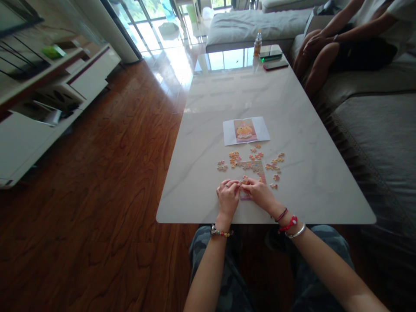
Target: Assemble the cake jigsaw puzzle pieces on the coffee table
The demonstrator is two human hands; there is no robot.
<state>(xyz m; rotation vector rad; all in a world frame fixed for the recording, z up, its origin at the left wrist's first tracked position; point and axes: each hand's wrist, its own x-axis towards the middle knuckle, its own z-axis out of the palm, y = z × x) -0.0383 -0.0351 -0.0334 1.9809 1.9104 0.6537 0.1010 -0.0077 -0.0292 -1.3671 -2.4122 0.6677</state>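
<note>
My left hand point(228, 197) and my right hand point(259, 193) meet at the near end of the table, fingers closed and fingertips almost touching. Between them, a small cluster of jigsaw puzzle pieces point(244, 178) is pinched; its exact shape is partly hidden. Just beyond and below the fingers lies a partly assembled puzzle point(256, 166), its near left part covered by my hands. Loose pieces lie around it: an orange group point(233, 158) at the far left, a paler group point(222, 165) further left, and more pieces point(275, 163) to the right.
A creased sheet with a printed picture point(246, 131) lies beyond the puzzle on the marble-patterned table point(201, 182). At the far end are a bottle point(258, 43) and two phone-like devices point(275, 65). A person point(367, 39) sits on the sofa point(383, 125) to the right.
</note>
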